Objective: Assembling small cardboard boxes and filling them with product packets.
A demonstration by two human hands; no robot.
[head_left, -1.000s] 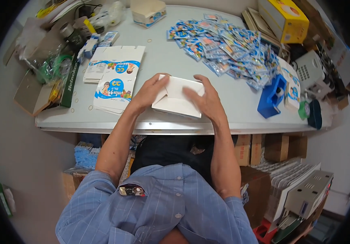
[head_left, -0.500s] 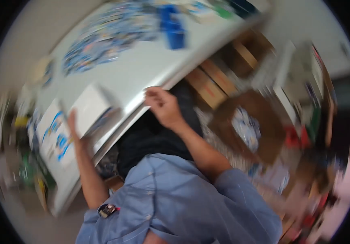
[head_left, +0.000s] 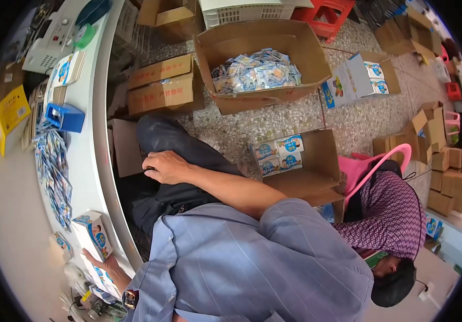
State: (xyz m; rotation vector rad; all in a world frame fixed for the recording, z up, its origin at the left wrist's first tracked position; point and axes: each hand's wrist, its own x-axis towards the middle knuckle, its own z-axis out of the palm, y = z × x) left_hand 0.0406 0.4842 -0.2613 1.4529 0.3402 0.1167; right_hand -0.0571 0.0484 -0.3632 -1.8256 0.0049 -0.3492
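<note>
Right fingers [head_left: 151, 163], loosely parted, have left the lettered box [head_left: 92, 234]; left fingers [head_left: 93, 259]: grip unclear.

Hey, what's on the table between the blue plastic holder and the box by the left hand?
A pile of sachets, in the head view, between the blue plastic holder and the box by the left hand.

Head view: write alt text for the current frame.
The person's left hand is at a printed carton on a table, the right hand over dark trousers. Nearby, an open cardboard box holds sachets; another person is beside a pink chair.
</note>
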